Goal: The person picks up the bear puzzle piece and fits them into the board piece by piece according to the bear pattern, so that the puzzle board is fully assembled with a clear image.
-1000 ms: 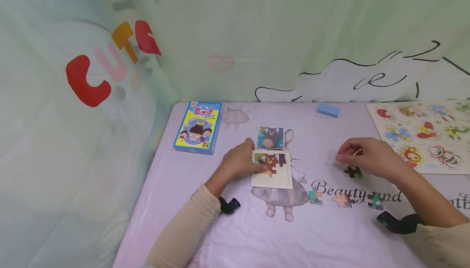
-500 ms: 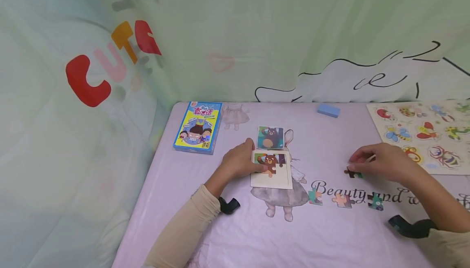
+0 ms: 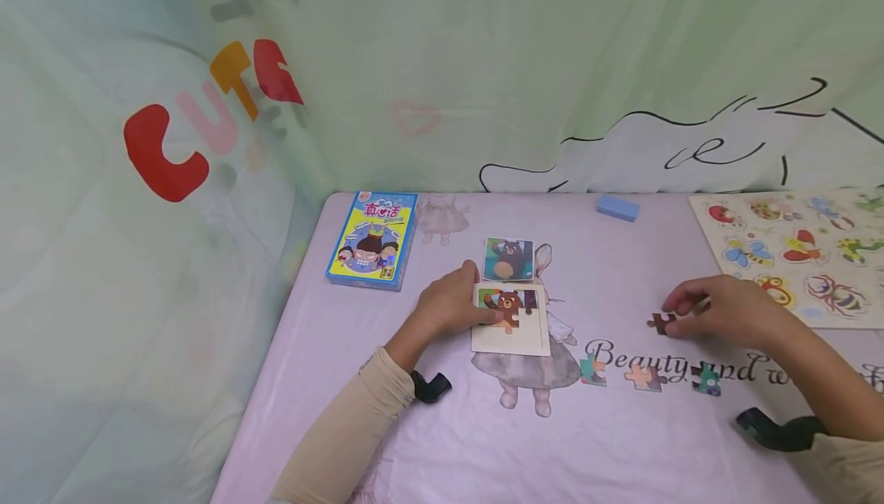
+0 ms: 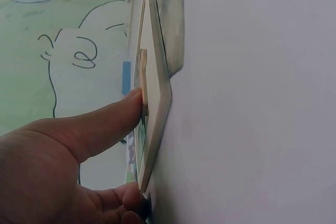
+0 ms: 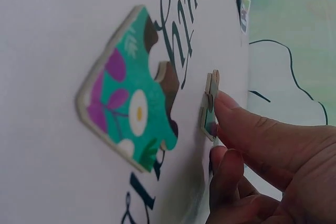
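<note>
Left hand [image 3: 452, 301] grips board [image 3: 509, 342]; at its three o'clock, right hand [image 3: 730, 314] touches piece [image 3: 660, 324], pinch unclear; weak hold may drop it.

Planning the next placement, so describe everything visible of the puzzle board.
The puzzle board is thin, pale, squarish and wood-like, lying on the tablecloth. Joined pieces picturing a brown bear cover its upper area; the lower part is mostly bare. The left hand grips its left edge, thumb over the pieces.

Both slvs [image 3: 348, 427] beige; curved blk wrist pcs [image 3: 780, 433].
</note>
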Demonstrator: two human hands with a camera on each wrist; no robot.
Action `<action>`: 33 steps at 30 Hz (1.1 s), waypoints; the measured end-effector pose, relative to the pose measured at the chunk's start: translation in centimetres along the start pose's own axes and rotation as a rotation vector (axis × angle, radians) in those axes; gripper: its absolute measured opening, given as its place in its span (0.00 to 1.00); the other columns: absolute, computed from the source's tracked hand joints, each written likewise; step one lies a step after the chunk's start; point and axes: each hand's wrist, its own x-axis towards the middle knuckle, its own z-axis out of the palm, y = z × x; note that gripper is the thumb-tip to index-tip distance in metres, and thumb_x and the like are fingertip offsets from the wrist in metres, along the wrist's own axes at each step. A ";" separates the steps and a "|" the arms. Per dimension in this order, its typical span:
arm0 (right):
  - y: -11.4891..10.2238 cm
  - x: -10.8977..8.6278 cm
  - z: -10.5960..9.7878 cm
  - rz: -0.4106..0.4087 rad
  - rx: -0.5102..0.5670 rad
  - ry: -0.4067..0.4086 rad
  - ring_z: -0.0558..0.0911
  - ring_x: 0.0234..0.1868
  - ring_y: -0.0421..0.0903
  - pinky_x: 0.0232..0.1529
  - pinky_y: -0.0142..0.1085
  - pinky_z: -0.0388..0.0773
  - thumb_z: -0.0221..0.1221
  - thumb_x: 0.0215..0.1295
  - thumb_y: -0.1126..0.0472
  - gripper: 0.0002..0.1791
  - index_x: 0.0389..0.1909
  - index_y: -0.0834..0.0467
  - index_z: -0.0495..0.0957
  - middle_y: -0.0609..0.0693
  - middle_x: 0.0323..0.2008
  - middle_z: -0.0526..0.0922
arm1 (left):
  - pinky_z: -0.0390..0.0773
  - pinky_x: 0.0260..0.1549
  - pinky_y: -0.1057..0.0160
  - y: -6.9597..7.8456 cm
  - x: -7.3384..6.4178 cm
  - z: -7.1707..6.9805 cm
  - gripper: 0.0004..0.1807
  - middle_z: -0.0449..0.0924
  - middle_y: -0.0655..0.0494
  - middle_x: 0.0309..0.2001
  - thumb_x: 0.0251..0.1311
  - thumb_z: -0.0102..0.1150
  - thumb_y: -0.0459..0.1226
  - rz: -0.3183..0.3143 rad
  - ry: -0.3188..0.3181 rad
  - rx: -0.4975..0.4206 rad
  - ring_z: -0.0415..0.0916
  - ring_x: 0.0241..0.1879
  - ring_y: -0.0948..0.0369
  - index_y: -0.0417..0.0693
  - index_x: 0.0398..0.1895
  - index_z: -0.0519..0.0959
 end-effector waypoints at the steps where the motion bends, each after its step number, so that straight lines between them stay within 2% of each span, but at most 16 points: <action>1: 0.0 0.0 0.0 0.000 -0.001 0.000 0.75 0.40 0.50 0.34 0.38 0.67 0.75 0.54 0.47 0.22 0.44 0.56 0.85 0.50 0.38 0.82 | 0.72 0.30 0.62 0.0 0.0 0.0 0.38 0.77 0.56 0.37 0.51 0.75 0.58 0.000 0.000 0.001 0.76 0.35 0.59 0.46 0.55 0.69; 16: 0.4 0.2 0.2 -0.005 0.003 0.002 0.75 0.40 0.51 0.35 0.39 0.68 0.76 0.53 0.50 0.19 0.41 0.55 0.84 0.49 0.36 0.81 | 0.72 0.31 0.62 0.0 0.1 0.0 0.37 0.79 0.55 0.39 0.52 0.75 0.58 0.001 0.000 0.014 0.76 0.36 0.59 0.47 0.55 0.70; 28: 0.4 0.2 0.0 -0.006 0.018 -0.013 0.74 0.39 0.49 0.35 0.39 0.66 0.76 0.54 0.48 0.19 0.39 0.54 0.81 0.48 0.34 0.79 | 0.73 0.32 0.62 0.1 0.1 -0.1 0.38 0.79 0.55 0.40 0.52 0.75 0.58 -0.005 -0.004 0.021 0.76 0.36 0.59 0.47 0.56 0.70; 33: 0.2 0.1 -0.1 -0.018 0.022 -0.025 0.73 0.39 0.46 0.35 0.37 0.65 0.75 0.55 0.47 0.19 0.38 0.53 0.81 0.46 0.33 0.79 | 0.73 0.32 0.62 0.1 0.1 -0.1 0.38 0.80 0.55 0.41 0.52 0.75 0.58 -0.007 -0.007 0.015 0.76 0.37 0.59 0.47 0.57 0.70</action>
